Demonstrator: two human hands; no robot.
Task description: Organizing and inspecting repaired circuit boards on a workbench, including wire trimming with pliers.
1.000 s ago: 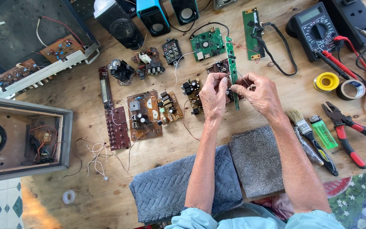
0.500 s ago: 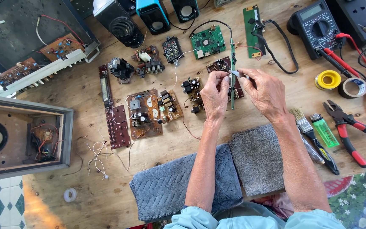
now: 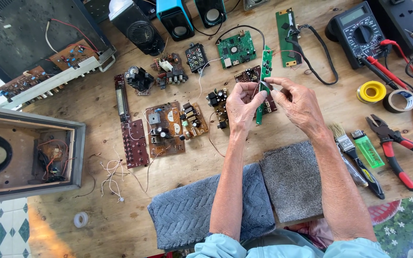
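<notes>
Head view looks straight down on a wooden counter [image 3: 96,105] strewn with electronics. At far left sits an open speaker box [image 3: 25,153] with wires inside, and above it a dark amplifier case [image 3: 29,43]. Further right lie a long brown circuit board [image 3: 132,138] and a wider brown board [image 3: 166,129] crowded with parts, with a loose tangle of white wire [image 3: 111,174] below them. Two grey cloth pads [image 3: 244,205] cover the near edge.

In the middle, both hands are raised over the counter. The left hand [image 3: 240,107] pinches a narrow green circuit strip [image 3: 265,62], which stands nearly upright between the hands; its fingers are closed on the strip's middle. The right hand [image 3: 299,102] meets it from the other side, thumb and forefinger closed on the same spot, where a thin wire or small part seems to sit, too small to tell.

This looks like close work on the strip; any next move would call for a steady, fine pinch.

To the right lie a paintbrush [image 3: 347,145], a green lighter [image 3: 368,149], red-handled pliers [image 3: 397,148], a yellow solder reel [image 3: 371,91] and a black multimeter [image 3: 357,31].
</notes>
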